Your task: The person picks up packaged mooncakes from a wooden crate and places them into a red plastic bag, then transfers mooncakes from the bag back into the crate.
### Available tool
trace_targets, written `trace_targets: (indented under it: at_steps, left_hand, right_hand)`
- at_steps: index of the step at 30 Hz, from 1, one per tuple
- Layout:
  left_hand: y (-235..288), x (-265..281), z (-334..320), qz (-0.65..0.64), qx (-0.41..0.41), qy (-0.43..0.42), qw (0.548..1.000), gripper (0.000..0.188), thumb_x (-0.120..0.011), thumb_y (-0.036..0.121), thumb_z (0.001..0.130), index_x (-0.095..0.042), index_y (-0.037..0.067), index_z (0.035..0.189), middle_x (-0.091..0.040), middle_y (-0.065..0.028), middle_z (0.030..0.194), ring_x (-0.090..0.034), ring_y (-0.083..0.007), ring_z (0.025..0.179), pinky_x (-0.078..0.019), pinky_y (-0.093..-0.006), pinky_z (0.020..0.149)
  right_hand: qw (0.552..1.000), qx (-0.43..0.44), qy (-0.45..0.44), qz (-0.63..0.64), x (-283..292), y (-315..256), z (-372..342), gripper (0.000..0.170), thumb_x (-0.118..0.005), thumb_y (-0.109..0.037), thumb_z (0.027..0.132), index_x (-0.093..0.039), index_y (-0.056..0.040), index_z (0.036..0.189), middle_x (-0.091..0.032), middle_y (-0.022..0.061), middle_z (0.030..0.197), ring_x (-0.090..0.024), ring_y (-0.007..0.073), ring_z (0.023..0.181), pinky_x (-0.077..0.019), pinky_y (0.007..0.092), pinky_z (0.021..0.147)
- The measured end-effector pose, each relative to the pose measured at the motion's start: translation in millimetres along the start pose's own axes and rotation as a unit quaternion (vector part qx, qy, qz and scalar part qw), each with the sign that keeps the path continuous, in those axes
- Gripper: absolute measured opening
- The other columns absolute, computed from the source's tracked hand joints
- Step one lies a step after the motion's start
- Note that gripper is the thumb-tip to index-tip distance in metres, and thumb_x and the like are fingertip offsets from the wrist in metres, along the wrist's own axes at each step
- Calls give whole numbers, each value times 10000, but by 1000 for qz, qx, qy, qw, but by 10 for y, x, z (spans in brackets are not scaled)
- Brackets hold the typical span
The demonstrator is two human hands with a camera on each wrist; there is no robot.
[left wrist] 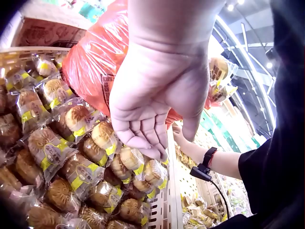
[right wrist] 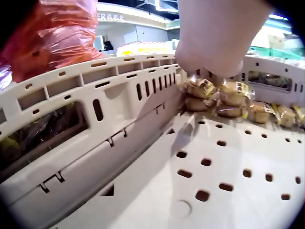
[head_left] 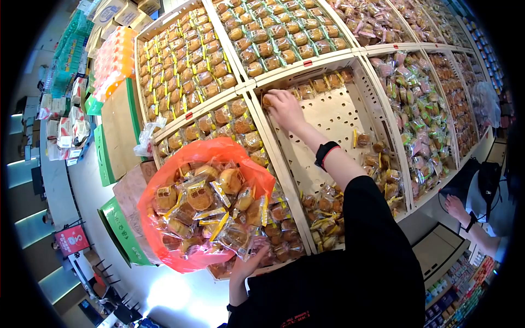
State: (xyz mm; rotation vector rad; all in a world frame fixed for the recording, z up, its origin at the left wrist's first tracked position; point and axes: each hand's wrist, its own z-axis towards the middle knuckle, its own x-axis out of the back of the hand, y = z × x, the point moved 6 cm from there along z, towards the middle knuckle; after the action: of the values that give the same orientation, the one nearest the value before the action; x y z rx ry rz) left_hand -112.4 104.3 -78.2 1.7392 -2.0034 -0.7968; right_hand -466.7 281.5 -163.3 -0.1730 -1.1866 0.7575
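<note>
In the head view my right hand (head_left: 287, 111) reaches into the far left corner of a pale plastic crate (head_left: 322, 128), fingers bent over a wrapped mooncake (head_left: 266, 100). Under that hand, the right wrist view has wrapped mooncakes (right wrist: 233, 93) stacked two high; the fingertips are hidden there. A red plastic bag (head_left: 150, 218) full of wrapped mooncakes (head_left: 199, 195) rests on the neighbouring crate. My left hand (head_left: 249, 266) is at the bag's near side, palm turned up. Its fingers (left wrist: 147, 129) are loosely bent and hold nothing, close over mooncakes (left wrist: 78, 117) with yellow labels.
More mooncakes (head_left: 328, 199) lie heaped at the crate's near end, and a single row (head_left: 320, 85) lines its far wall. Filled crates (head_left: 183, 63) adjoin on several sides. Cardboard boxes (head_left: 121, 117) stand at left. Another person's arm (head_left: 465, 221) shows at right.
</note>
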Motion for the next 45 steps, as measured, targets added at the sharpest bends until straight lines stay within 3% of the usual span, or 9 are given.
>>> trace_targets:
  at_steps: [5, 15, 18, 22, 27, 35, 42, 43, 45]
  left_hand:
    - [-172, 89, -25, 70, -19, 14, 997, 335, -566, 188, 885, -440, 44, 1160, -555, -61, 1015, -545, -146, 931, -433, -285, 827]
    - [-303, 156, 34, 97, -53, 21, 994, 335, -580, 180, 877, -444, 47, 1152, -554, -71, 1018, -539, -154, 961, -435, -289, 850]
    - [-161, 99, 30, 77, -60, 9, 995, 330, -588, 165, 870, -447, 45, 1144, -549, -77, 1035, -538, -167, 973, -436, -296, 858]
    - [-116, 97, 42, 83, -51, 10, 995, 327, -584, 159, 871, -446, 45, 1145, -549, -79, 1043, -536, -168, 983, -434, -298, 858]
    - [-145, 95, 30, 78, -41, 12, 996, 320, -581, 157, 872, -451, 35, 1138, -548, -77, 1058, -533, -165, 1000, -429, -298, 858]
    - [-146, 87, 55, 69, -53, 11, 996, 330, -577, 169, 878, -448, 29, 1148, -543, -76, 1042, -532, -148, 990, -448, -284, 830]
    - [7, 76, -57, 80, -58, 30, 995, 307, -571, 149, 877, -471, 18, 1135, -558, -66, 1032, -548, -145, 962, -435, -270, 839]
    - [0, 86, -69, 90, -66, 32, 993, 310, -571, 149, 876, -470, 15, 1137, -559, -66, 1033, -549, -145, 966, -432, -270, 844]
    - [12, 112, -103, 94, -78, 18, 992, 286, -562, 134, 875, -484, 6, 1119, -578, -69, 1024, -551, -144, 962, -427, -269, 855]
  right_hand:
    - [999, -1, -23, -31, -264, -82, 11, 363, -586, -76, 723, -557, -90, 1084, -519, 65, 1173, -467, 259, 1085, -402, 376, 903]
    - [986, 126, -88, -61, -332, -24, 72, 429, -607, -25, 656, -520, -102, 1069, -550, 36, 1120, -489, 231, 1064, -413, 355, 895]
    - [993, 71, -79, -46, -271, -16, 110, 412, -532, 2, 715, -497, -96, 1114, -536, 59, 1125, -495, 234, 1051, -416, 345, 876]
    - [997, 72, 6, 12, 115, -30, 26, 433, -576, -37, 699, -503, -97, 1122, -478, 98, 1194, -457, 280, 1107, -378, 392, 936]
    - [993, -95, -27, -71, 258, 466, -250, 459, -652, -112, 705, -519, -137, 1144, -412, 105, 1279, -400, 315, 1167, -356, 416, 974]
    - [993, -97, -48, -49, 40, 501, 45, 347, -671, -109, 707, -553, -113, 1033, -497, 117, 1107, -477, 307, 1016, -440, 388, 845]
    - [995, -95, 9, -6, 475, 498, -201, 450, -644, -155, 741, -512, -143, 1171, -481, 126, 1185, -478, 310, 1066, -410, 391, 896]
    - [995, -94, 6, -11, 569, 501, -355, 450, -644, -155, 741, -512, -143, 1171, -481, 126, 1185, -478, 310, 1066, -410, 391, 896]
    - [962, -216, -163, 42, 606, 616, -772, 405, -620, -192, 764, -532, -90, 1146, -559, 158, 1068, -520, 309, 1023, -424, 387, 879]
